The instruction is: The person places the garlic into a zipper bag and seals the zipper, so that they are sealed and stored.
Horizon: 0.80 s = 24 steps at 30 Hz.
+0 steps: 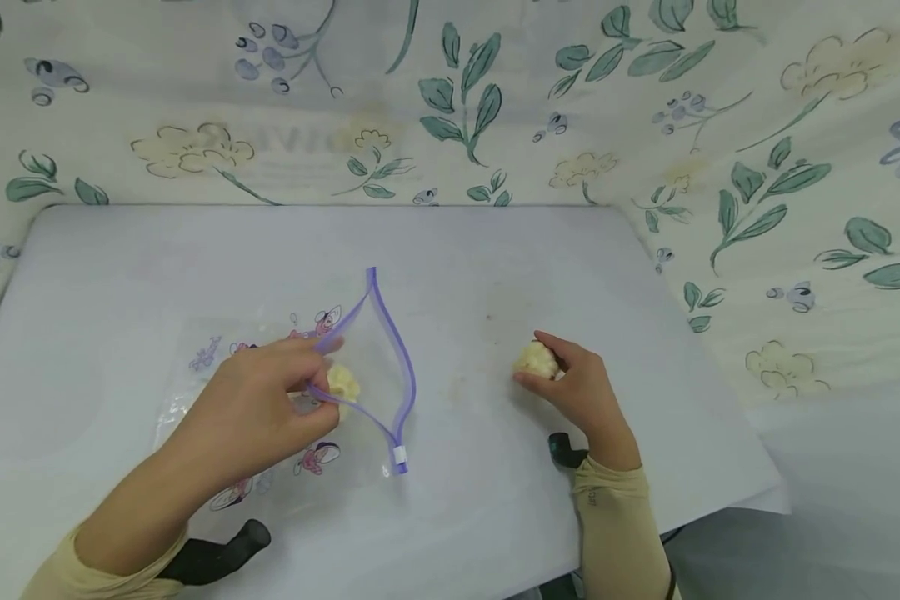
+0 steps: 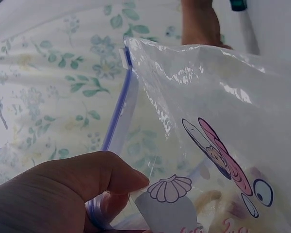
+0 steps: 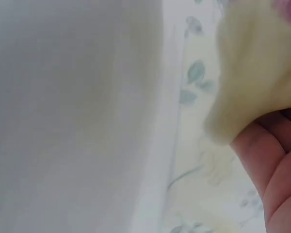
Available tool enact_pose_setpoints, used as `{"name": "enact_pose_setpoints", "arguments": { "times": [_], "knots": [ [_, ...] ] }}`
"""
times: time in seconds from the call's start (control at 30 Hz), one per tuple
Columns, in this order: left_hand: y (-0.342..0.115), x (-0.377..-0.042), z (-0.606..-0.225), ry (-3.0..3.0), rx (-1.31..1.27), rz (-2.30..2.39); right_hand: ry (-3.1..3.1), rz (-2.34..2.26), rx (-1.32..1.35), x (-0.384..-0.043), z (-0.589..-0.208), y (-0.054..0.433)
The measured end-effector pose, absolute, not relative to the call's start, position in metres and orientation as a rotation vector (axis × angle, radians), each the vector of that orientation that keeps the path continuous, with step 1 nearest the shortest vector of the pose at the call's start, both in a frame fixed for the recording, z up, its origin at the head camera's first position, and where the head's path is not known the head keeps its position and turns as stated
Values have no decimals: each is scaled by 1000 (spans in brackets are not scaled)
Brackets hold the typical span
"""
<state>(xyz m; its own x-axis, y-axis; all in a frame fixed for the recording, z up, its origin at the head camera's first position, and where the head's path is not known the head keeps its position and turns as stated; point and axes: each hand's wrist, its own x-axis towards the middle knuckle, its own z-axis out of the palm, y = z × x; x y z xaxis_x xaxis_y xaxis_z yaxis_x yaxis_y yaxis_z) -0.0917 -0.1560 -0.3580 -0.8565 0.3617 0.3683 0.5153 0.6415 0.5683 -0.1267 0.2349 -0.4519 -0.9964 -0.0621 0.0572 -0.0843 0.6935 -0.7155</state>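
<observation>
My left hand [image 1: 258,396] pinches the near rim of a clear zip bag [image 1: 363,350] between thumb and fingers. Purple zip strips part into a wide mouth, with a white slider at the near end. Pink and purple prints, including a shell [image 2: 169,188], mark its film. Inside, partly behind the hand, lies a lumpy cream-yellow piece [image 1: 342,383]. To the right of the bag, my right hand [image 1: 576,379] grips a similar lumpy cream-yellow piece [image 1: 536,360] by its sides. Up close in the right wrist view, that piece [image 3: 257,68] has a purple patch; its exact kind is unclear.
The white table [image 1: 480,517] reaches back to a floral curtain [image 1: 525,100], which also runs along the right side. Small dark specks [image 1: 489,317] dot the tabletop between bag and right hand. Black wrist-worn devices [image 1: 225,554] stick out near both sleeves.
</observation>
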Motion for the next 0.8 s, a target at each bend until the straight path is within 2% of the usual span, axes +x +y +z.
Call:
{"name": "enact_pose_setpoints", "arguments": {
  "times": [0.4, 0.8],
  "knots": [
    [-159, -90, -357, -2658, -728, -1007, -2680, 1287, 491, -119, -421, 198],
    [-160, -90, -355, -2684, -731, -1033, -2579, 1302, 697, -122, -392, 168]
  ]
}}
